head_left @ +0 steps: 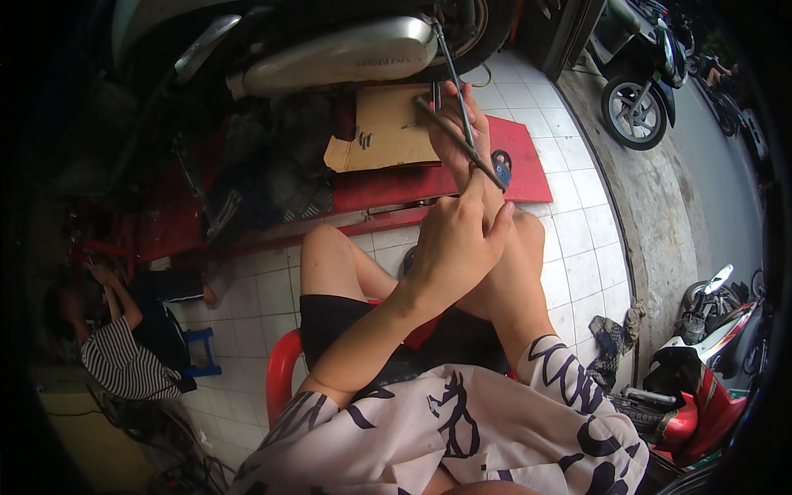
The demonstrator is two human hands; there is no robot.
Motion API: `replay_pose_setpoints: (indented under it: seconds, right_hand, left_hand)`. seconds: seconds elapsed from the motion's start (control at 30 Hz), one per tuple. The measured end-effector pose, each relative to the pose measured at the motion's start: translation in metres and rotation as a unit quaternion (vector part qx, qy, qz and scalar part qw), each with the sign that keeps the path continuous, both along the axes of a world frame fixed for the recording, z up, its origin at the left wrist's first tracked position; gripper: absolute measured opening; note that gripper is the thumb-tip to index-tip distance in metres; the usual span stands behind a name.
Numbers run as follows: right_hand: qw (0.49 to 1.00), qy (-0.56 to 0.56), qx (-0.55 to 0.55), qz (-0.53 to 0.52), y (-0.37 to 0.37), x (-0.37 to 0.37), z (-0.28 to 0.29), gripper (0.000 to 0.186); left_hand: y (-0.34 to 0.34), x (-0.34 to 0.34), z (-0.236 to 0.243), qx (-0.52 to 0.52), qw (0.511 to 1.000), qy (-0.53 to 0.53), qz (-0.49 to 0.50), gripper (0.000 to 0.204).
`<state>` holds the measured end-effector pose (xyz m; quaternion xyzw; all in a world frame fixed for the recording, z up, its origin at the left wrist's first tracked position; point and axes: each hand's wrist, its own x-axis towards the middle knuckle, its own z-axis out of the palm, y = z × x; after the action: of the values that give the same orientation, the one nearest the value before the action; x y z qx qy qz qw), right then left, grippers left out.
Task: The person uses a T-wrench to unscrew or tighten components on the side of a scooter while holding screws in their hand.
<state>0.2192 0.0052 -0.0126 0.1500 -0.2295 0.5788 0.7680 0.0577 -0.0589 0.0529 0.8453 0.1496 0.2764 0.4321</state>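
Observation:
A metal T-handle wrench (451,70) runs from the lower side of a raised scooter (346,51) down to my hands, its dark crossbar (450,130) slanting across my right palm. My right hand (455,136) is turned palm up, fingers loosely curled about the shaft. My left hand (464,235), back upward, is closed at the lower part of the crossbar, crossing over my right forearm; its fingertips are partly hidden. Beneath my right hand lies a flattened cardboard sheet (388,136) with several small metal parts (365,139) on it.
The cardboard rests on a red lift platform (524,165), beside a round black-and-blue object (502,167). A seated person in a striped top (136,359) is at the left, near a blue stool (200,353). Parked motorbikes (635,107) stand right; a dark cloth (609,346) lies on white tiles.

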Motion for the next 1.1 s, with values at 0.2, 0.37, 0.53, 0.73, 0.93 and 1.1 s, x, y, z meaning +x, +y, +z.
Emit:
replay_pose_setpoints:
  seconds: [0.2,0.37,0.53,0.73,0.93,1.1]
  right_hand:
    - [0.999,0.022,-0.036,-0.016,-0.012,0.005,0.003,0.03]
    - [0.999,0.024,-0.022,-0.026,-0.007,-0.001,0.008,0.029]
    - [0.995,0.025,-0.054,-0.075,-0.017,-0.004,0.013,0.028]
    - [0.993,-0.007,-0.069,-0.093,-0.015,0.002,0.013,0.031]
    - [0.971,-0.118,-0.175,-0.116,-0.016,-0.003,0.01,0.029]
    - [0.963,-0.147,-0.188,-0.122,-0.022,0.002,0.011,0.03]
  left_hand:
    - [0.001,0.002,0.018,0.009,0.996,-0.086,0.029,0.056]
    - [-0.003,-0.003,0.0,-0.012,1.0,-0.018,-0.001,0.053]
    - [0.006,-0.007,0.018,0.019,0.995,-0.09,0.038,0.07]
    - [0.0,-0.014,0.012,0.004,0.994,-0.032,0.109,0.075]
    - [-0.003,-0.014,0.003,0.05,0.998,-0.041,0.012,0.066]
    - [-0.006,-0.008,0.002,0.082,0.996,-0.039,0.008,0.064]
